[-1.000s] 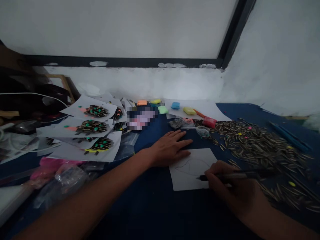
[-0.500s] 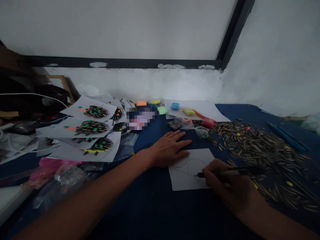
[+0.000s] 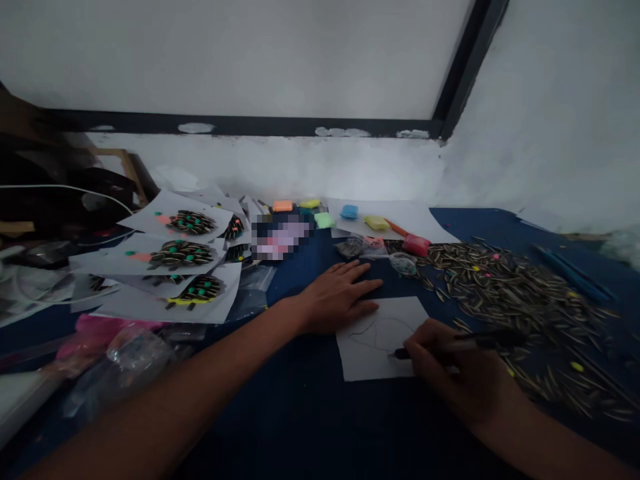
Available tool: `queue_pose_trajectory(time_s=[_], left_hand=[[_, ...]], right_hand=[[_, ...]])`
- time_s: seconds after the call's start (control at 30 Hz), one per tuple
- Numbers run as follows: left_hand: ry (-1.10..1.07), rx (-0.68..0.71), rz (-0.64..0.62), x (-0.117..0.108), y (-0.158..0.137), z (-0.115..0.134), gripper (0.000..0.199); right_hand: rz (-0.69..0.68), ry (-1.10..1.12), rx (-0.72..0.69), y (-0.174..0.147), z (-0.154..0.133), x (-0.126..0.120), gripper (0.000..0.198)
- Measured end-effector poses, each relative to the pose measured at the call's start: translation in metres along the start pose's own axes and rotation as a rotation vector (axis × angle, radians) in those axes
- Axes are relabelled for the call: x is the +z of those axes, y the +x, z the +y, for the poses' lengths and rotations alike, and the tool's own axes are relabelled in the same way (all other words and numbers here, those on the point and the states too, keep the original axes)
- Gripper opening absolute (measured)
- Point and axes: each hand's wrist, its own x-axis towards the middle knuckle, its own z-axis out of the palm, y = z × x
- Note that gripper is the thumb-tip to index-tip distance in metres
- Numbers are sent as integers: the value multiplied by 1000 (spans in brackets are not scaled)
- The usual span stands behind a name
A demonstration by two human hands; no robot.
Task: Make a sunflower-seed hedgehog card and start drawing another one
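Observation:
A small white sheet of paper (image 3: pixel 367 363) lies on the blue tabletop, with thin curved pen lines drawn across it. My left hand (image 3: pixel 340 297) rests flat with fingers stretched, its thumb side at the paper's upper left edge. My right hand (image 3: pixel 450 373) grips a dark pen (image 3: pixel 463 345), whose tip touches or almost touches the paper below the drawn outline. The pen's back end points to the right over loose sunflower seeds (image 3: pixel 525 287). Part of the paper's right side is hidden by my right hand.
Stacked sheets (image 3: pixel 115 257) at left bear seed shapes with coloured dots. Along the back sit clay packets, orange (image 3: pixel 283 206), blue (image 3: pixel 349 211) and red (image 3: pixel 416 245). Crumpled clear plastic (image 3: pixel 140 353) lies front left. A blue tool (image 3: pixel 575 273) lies at right.
The pen tip has shifted very slightly left along the paper with my right hand. My left hand stays flat in the same place.

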Motion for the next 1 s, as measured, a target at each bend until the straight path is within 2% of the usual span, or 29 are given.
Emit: queue_pose_trajectory(time_s=[1.0], left_hand=[[2, 10, 12, 0, 0, 0, 52]], right_hand=[[20, -16, 23, 1, -1, -1, 22]])
